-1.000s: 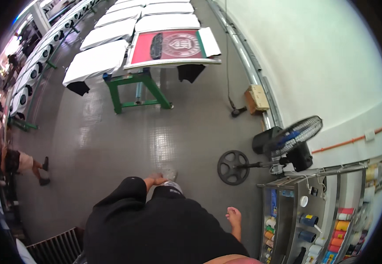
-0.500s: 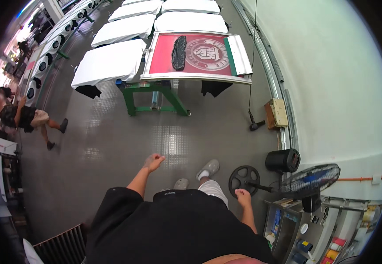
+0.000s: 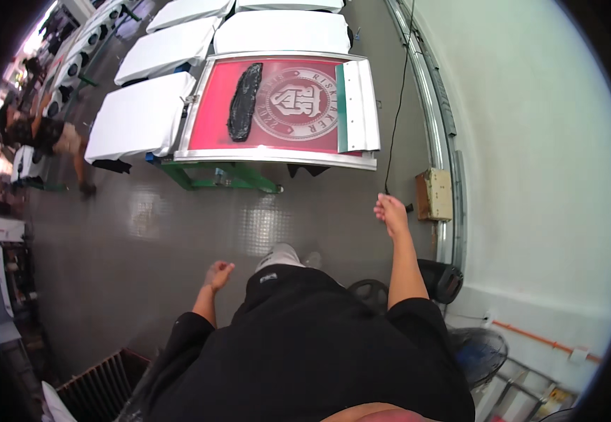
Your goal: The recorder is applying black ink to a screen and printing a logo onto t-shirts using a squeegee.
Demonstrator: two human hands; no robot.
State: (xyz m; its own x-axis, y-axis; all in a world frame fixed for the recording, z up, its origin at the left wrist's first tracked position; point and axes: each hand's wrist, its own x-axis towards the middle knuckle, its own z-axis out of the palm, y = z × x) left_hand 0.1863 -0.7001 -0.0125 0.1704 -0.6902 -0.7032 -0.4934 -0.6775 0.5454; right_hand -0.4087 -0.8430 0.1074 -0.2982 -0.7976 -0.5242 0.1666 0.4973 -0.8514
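My left hand (image 3: 220, 274) hangs over the floor, fingers loosely bent and a little apart, with nothing seen in it. Farther forward, my right hand (image 3: 392, 213) is raised near a hanging black cable (image 3: 395, 133), open with its fingers slightly curled; it appears empty. Ahead of both hands lies a metal-framed printing screen (image 3: 277, 156) with red mesh and a pale round emblem. A thick strip of black ink (image 3: 244, 102) runs across the mesh left of the emblem. On the screen's right side rests a squeegee (image 3: 356, 105) with a white holder and green blade.
White shirts on boards (image 3: 140, 116) stand in rows left of and behind the screen, on a green stand (image 3: 235, 176). A wooden box (image 3: 434, 195), a black speaker (image 3: 440, 281) and a fan (image 3: 478, 355) line the right wall. Another person (image 3: 52, 133) is at the far left.
I have come closer to the screen. My right hand has swung forward and up, my left hand back toward my body. The other person has shifted, their legs closer together.
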